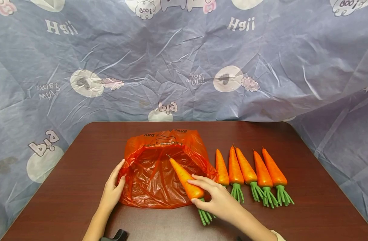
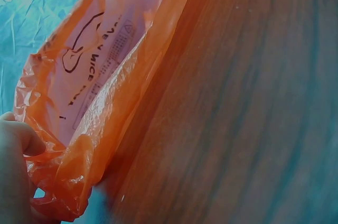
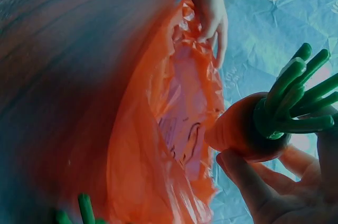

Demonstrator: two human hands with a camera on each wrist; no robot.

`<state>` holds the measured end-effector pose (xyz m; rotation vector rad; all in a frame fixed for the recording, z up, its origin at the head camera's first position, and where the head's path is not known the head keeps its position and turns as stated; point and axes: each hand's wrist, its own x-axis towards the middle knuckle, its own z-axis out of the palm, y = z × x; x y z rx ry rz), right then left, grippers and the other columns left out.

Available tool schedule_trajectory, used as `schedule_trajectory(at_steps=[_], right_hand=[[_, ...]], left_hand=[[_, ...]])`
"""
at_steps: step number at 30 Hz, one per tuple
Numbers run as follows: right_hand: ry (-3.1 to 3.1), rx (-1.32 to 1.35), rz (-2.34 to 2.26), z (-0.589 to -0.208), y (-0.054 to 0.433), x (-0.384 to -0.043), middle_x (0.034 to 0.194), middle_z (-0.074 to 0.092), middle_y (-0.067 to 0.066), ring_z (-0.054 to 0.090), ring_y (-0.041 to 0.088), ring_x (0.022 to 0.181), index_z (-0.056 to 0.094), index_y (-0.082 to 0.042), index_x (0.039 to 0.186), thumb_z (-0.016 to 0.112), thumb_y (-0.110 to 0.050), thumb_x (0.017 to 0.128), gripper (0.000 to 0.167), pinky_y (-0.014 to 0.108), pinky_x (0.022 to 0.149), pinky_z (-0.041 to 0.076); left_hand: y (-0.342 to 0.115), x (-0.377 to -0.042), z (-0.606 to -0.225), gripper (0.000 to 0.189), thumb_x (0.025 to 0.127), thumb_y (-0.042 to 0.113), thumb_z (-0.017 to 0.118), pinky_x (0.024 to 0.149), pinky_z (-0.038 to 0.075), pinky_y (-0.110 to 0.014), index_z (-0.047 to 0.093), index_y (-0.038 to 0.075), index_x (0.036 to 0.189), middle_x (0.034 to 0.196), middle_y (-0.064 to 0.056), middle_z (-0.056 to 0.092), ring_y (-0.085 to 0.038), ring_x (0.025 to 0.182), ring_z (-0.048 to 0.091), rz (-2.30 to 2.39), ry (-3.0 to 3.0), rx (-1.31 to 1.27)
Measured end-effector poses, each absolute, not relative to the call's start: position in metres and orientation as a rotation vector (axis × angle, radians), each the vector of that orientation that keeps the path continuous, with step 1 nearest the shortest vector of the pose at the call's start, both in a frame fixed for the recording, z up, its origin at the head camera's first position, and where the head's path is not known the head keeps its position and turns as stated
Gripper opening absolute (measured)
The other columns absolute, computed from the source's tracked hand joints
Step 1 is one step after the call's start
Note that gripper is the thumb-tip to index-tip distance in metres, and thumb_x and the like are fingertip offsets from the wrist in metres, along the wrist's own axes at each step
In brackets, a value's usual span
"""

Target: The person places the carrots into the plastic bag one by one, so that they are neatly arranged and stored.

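An orange-red plastic bag (image 1: 154, 187) lies on the table with its mouth spread toward me; dark printing shows on it. At its left edge my left hand (image 1: 113, 187) grips the rim, the thumb and fingers on the crumpled film (image 2: 68, 171). My right hand (image 1: 215, 197) pinches a carrot (image 1: 184, 177) near its thick end, fingers on one side and thumb on the other. The carrot's thin tip points away from me over the bag's mouth, and its green stems (image 3: 296, 97) stick out behind the hand.
Several more carrots (image 1: 244, 164) lie in a row right of the bag, green stems toward me; the leftmost is partly hidden by the bag and hand. A dark object (image 1: 119, 235) shows at the table's front edge. Behind the brown table (image 1: 66, 187) hangs a printed grey-blue cloth (image 1: 184, 60).
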<state>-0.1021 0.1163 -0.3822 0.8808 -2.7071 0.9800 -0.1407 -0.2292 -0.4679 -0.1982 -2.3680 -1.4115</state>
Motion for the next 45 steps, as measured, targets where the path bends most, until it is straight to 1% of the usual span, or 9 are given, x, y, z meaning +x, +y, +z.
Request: schedule_trajectory(at_steps=[4,9,11,15,22,29,35,40,45], right_hand=[[-2.698,0.924,0.984,-0.387,0.107,-0.105,0.126,0.056,0.002,0.059,0.023,0.108,0.058,-0.024,0.121,0.067,-0.028,0.080,0.042,0.038,0.083,0.051],[-2.725,0.929,1.019,-0.389,0.093,-0.109,0.126,0.056,0.004,0.060,0.020,0.103,0.058,-0.022,0.121,0.067,-0.028,0.079,0.043,0.026,0.075,0.051],[-2.734,0.931,1.029,-0.390,0.087,-0.111,0.127,0.055,0.005,0.060,0.021,0.104,0.058,-0.020,0.122,0.067,-0.029,0.080,0.044,0.026,0.075,0.051],[-2.706,0.962,1.005,-0.393,0.074,-0.117,0.127,0.055,0.008,0.058,0.024,0.109,0.058,-0.019,0.121,0.066,-0.033,0.081,0.044,0.032,0.079,0.052],[-2.732,0.942,1.057,-0.398,0.053,-0.126,0.127,0.055,0.007,0.054,0.024,0.116,0.059,-0.019,0.121,0.068,-0.030,0.078,0.045,0.042,0.089,0.048],[-2.799,0.875,1.083,-0.405,0.040,-0.132,0.129,0.054,0.006,0.052,0.024,0.118,0.058,-0.021,0.122,0.066,-0.032,0.079,0.045,0.052,0.094,0.040],[-2.837,0.821,1.087,-0.408,0.030,-0.137,0.131,0.053,0.005,0.052,0.027,0.117,0.058,-0.021,0.122,0.066,-0.033,0.079,0.045,0.045,0.090,0.047],[-2.847,0.797,1.132,-0.410,0.020,-0.141,0.132,0.051,0.006,0.051,0.030,0.116,0.057,-0.019,0.123,0.066,-0.032,0.080,0.046,0.043,0.087,0.048],[-2.835,0.771,1.169,-0.411,0.008,-0.145,0.132,0.051,0.007,0.054,0.027,0.113,0.057,-0.018,0.123,0.067,-0.031,0.079,0.047,0.037,0.084,0.050]], left_hand=[[-0.228,-0.137,-0.465,0.056,0.088,-0.006,0.046,0.094,0.023,0.002,0.037,0.015,0.139,0.142,-0.012,0.037,0.020,0.119,0.028,-1.425,-2.366,-0.189],[-0.222,-0.132,-0.454,0.055,0.087,-0.010,0.045,0.092,0.023,0.003,0.037,0.007,0.138,0.141,-0.018,0.037,0.022,0.117,0.027,-1.440,-2.369,-0.171],[-0.219,-0.129,-0.447,0.054,0.086,-0.011,0.045,0.092,0.023,0.003,0.038,0.005,0.137,0.140,-0.020,0.038,0.023,0.116,0.027,-1.437,-2.369,-0.173],[-0.215,-0.127,-0.439,0.053,0.085,-0.013,0.045,0.093,0.023,0.003,0.039,0.002,0.136,0.138,-0.023,0.038,0.022,0.117,0.028,-1.437,-2.342,-0.208],[-0.214,-0.126,-0.439,0.055,0.085,-0.013,0.045,0.094,0.024,0.002,0.040,0.006,0.136,0.137,-0.023,0.039,0.021,0.117,0.029,-1.439,-2.318,-0.229],[-0.214,-0.128,-0.441,0.054,0.084,-0.015,0.044,0.094,0.023,0.002,0.039,0.000,0.135,0.138,-0.024,0.039,0.021,0.118,0.029,-1.440,-2.309,-0.258],[-0.214,-0.128,-0.440,0.053,0.084,-0.013,0.045,0.093,0.022,0.003,0.039,0.001,0.136,0.139,-0.023,0.038,0.022,0.118,0.028,-1.428,-2.334,-0.244],[-0.215,-0.129,-0.441,0.054,0.085,-0.013,0.045,0.093,0.023,0.003,0.039,0.001,0.136,0.139,-0.022,0.038,0.022,0.118,0.028,-1.435,-2.336,-0.249],[-0.223,-0.136,-0.458,0.056,0.086,-0.010,0.046,0.094,0.023,0.002,0.038,0.009,0.138,0.141,-0.018,0.038,0.020,0.120,0.028,-1.428,-2.333,-0.251]])
